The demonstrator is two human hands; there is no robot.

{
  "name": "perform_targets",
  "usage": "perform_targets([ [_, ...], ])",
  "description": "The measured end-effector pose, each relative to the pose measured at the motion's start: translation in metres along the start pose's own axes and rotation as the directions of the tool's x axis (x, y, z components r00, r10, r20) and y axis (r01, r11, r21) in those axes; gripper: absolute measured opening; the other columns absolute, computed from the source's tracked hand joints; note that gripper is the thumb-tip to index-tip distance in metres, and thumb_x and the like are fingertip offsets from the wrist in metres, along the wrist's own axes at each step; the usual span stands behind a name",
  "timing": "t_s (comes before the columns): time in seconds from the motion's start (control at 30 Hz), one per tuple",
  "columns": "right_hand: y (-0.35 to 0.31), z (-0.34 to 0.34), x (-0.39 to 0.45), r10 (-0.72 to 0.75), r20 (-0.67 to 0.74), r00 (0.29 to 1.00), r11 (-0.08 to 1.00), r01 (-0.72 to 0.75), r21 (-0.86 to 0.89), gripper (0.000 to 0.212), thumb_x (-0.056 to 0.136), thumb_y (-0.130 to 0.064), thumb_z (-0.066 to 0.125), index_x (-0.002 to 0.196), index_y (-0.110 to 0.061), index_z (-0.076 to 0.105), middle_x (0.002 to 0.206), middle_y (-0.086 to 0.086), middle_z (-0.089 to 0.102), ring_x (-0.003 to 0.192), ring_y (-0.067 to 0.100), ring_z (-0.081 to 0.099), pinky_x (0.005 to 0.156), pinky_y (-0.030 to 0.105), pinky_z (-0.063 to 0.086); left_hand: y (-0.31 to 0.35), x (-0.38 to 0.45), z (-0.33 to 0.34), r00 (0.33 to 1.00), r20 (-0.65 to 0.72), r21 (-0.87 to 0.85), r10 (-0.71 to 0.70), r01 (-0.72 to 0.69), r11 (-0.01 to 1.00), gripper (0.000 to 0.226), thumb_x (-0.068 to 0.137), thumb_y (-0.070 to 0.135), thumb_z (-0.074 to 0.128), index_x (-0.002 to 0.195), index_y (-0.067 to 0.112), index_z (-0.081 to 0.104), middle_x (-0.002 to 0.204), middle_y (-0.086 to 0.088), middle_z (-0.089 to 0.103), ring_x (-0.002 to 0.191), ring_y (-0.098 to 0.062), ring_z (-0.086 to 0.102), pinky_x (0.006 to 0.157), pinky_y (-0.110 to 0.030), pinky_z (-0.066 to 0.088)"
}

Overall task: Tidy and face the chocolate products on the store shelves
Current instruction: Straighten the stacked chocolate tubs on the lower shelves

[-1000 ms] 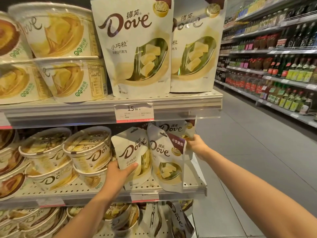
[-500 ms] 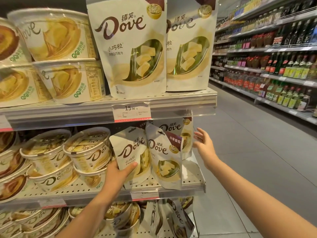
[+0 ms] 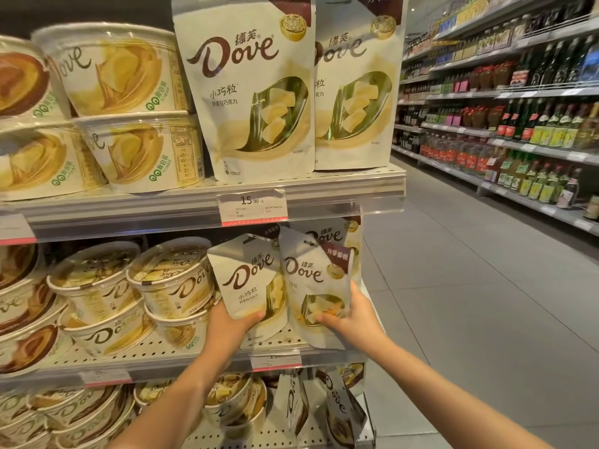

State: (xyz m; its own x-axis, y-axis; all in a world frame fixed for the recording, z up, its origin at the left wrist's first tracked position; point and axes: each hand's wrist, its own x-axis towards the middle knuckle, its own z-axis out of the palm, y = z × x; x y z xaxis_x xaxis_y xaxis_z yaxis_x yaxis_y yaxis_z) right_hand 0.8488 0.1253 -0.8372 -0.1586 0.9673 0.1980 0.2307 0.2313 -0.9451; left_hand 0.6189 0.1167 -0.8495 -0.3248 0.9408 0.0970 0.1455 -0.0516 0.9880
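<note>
Two small white Dove pouches stand on the middle shelf (image 3: 155, 361) near its right end. My left hand (image 3: 231, 325) grips the lower left edge of the left pouch (image 3: 248, 280), which tilts to the left. My right hand (image 3: 348, 319) holds the lower right part of the right pouch (image 3: 311, 280), thumb on its front. A third pouch (image 3: 337, 234) stands behind them, mostly hidden. Round Dove tubs (image 3: 175, 283) are stacked left of the pouches.
Two large Dove pouches (image 3: 249, 92) and stacked tubs (image 3: 113, 69) fill the upper shelf (image 3: 340, 186), with a price tag (image 3: 252, 206) on its edge. More tubs and pouches (image 3: 340, 409) sit on the bottom shelf. The aisle floor (image 3: 470, 303) and bottle shelves (image 3: 534, 131) lie to the right.
My right hand left the rear pouch, drew back open, then came down and took hold of the right front pouch. My left hand has stayed on the left pouch.
</note>
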Motion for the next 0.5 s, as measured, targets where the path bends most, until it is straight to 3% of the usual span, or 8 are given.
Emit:
perform_targets([
  [0.1,0.001,-0.022,0.006,0.085,-0.027,0.996,0.993,-0.083,0.079,0.047,0.074,-0.004,0.074,0.112,-0.02,0.051,0.104,-0.007,0.066,0.099,0.009,0.065,0.081,0.03,0.056,0.001,0.0,0.001,1.0,0.004,0.003,0.01,-0.01,1.0,0.046,0.069,-0.003,0.077,0.101,0.025,0.059,0.106,-0.002,0.067,0.101,-0.022,0.062,0.091,-0.046,0.05],
  [0.2,0.005,-0.042,0.014,0.186,0.033,0.982,0.962,-0.189,0.197,0.045,0.078,0.0,0.069,0.116,-0.015,0.05,0.108,0.004,0.068,0.099,0.019,0.066,0.079,0.036,0.057,-0.003,-0.001,0.003,0.999,0.036,-0.045,0.001,0.001,0.999,0.047,0.07,-0.005,0.075,0.105,0.022,0.059,0.107,-0.003,0.068,0.101,-0.021,0.064,0.091,-0.048,0.051],
  [0.33,0.007,-0.049,0.022,0.233,0.117,0.965,0.929,-0.257,0.267,0.039,0.082,0.006,0.062,0.116,-0.01,0.052,0.109,0.009,0.069,0.096,0.022,0.068,0.069,0.028,0.057,-0.007,-0.002,0.005,0.998,0.035,-0.094,-0.049,0.052,0.994,0.047,0.072,-0.005,0.074,0.108,0.022,0.059,0.107,-0.003,0.069,0.101,-0.021,0.065,0.091,-0.048,0.051],
  [0.5,0.014,-0.043,0.027,0.302,0.038,0.953,0.904,-0.299,0.306,0.038,0.085,0.006,0.058,0.119,-0.009,0.052,0.112,0.01,0.067,0.096,0.021,0.066,0.062,0.024,0.056,-0.014,0.0,-0.001,0.991,0.089,0.007,-0.095,0.095,0.995,0.055,0.067,-0.003,0.077,0.111,0.024,0.058,0.109,0.0,0.068,0.103,-0.02,0.063,0.092,-0.05,0.05],
])
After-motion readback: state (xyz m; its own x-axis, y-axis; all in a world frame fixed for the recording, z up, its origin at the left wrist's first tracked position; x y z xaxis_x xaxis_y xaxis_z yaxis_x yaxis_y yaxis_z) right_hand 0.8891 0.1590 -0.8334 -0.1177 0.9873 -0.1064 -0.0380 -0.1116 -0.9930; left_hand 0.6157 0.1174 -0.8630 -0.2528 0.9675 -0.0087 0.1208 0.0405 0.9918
